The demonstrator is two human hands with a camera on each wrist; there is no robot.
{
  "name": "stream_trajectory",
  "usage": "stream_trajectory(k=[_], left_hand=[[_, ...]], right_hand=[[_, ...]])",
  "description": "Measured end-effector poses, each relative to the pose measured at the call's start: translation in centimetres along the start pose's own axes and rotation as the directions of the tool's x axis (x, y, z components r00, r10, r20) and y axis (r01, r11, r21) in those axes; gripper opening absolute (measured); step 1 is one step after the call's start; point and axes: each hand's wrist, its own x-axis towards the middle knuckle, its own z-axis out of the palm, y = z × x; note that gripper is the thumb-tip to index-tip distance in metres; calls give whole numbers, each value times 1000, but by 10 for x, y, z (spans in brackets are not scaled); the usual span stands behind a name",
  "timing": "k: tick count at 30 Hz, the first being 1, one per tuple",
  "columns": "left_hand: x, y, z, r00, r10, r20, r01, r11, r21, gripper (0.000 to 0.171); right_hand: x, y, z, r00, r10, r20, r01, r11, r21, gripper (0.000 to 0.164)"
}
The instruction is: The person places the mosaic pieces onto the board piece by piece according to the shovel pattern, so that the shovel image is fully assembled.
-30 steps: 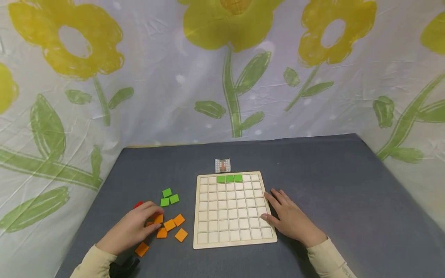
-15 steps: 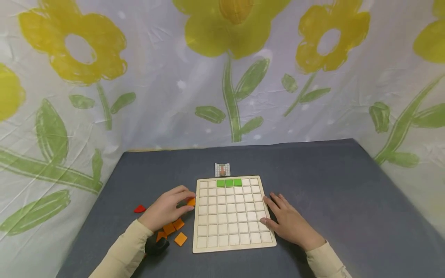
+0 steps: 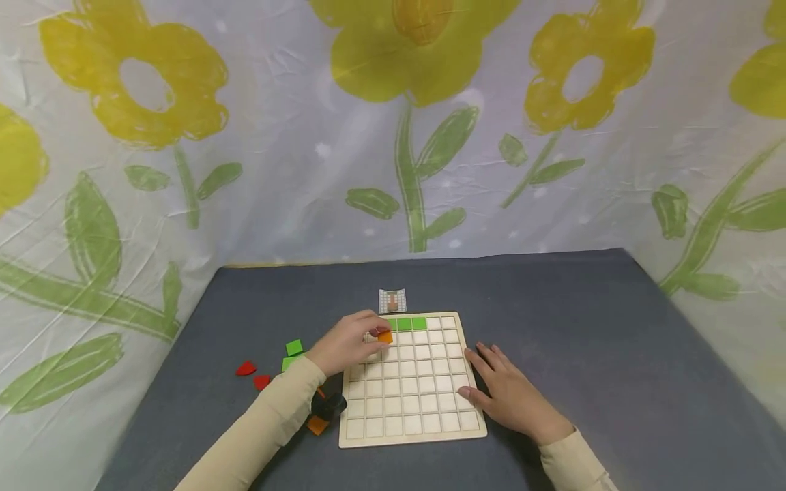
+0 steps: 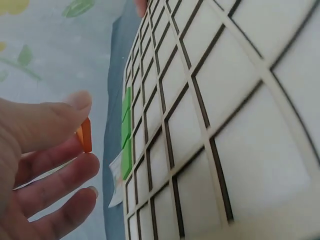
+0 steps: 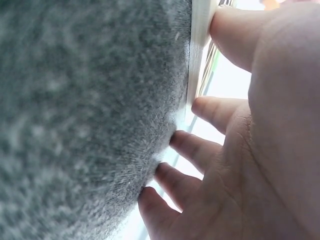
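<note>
Over the upper left of a pale wooden grid board [image 3: 413, 409], my left hand [image 3: 350, 342] pinches an orange square tile [image 3: 385, 337] between thumb and fingers. The left wrist view shows that tile [image 4: 86, 136] on edge, held above the board's surface. Green tiles [image 3: 411, 324] fill cells in the board's far row, the leftmost partly behind my fingers. My right hand [image 3: 512, 395] rests at the board's right edge with fingers spread. In the right wrist view its thumb and index finger touch the board's rim [image 5: 197, 60], while the other fingertips meet the dark cloth.
Left of the board lie loose green tiles [image 3: 294, 348], red pieces [image 3: 246, 369] and an orange tile [image 3: 317, 425], partly covered by my left forearm and a black wrist device [image 3: 329, 406]. A small printed card [image 3: 392, 300] sits just beyond the board's far edge.
My left hand has gone from the loose orange tiles, rightward and away from me, to over the board, carrying one orange tile. My right hand has stayed at the board's edge.
</note>
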Motion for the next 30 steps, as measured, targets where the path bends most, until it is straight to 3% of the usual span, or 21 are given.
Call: stream_trajectory(k=[4, 17, 22, 30], left_hand=[[11, -1, 7, 1000, 4, 10, -4, 1000, -5, 24], [31, -5, 24, 992, -89, 92, 93, 995, -46, 24], [33, -8, 29, 990, -83, 114, 86, 996, -21, 25], [37, -7, 32, 995, -33, 92, 32, 999, 9, 26]], right_hand=[[1, -1, 1, 1000, 2, 5, -2, 1000, 3, 70], [2, -1, 2, 999, 14, 31, -15, 999, 31, 70], [2, -1, 2, 1000, 21, 24, -21, 1000, 20, 71], [-1, 0, 2, 1000, -4, -10, 4, 1000, 2, 69]])
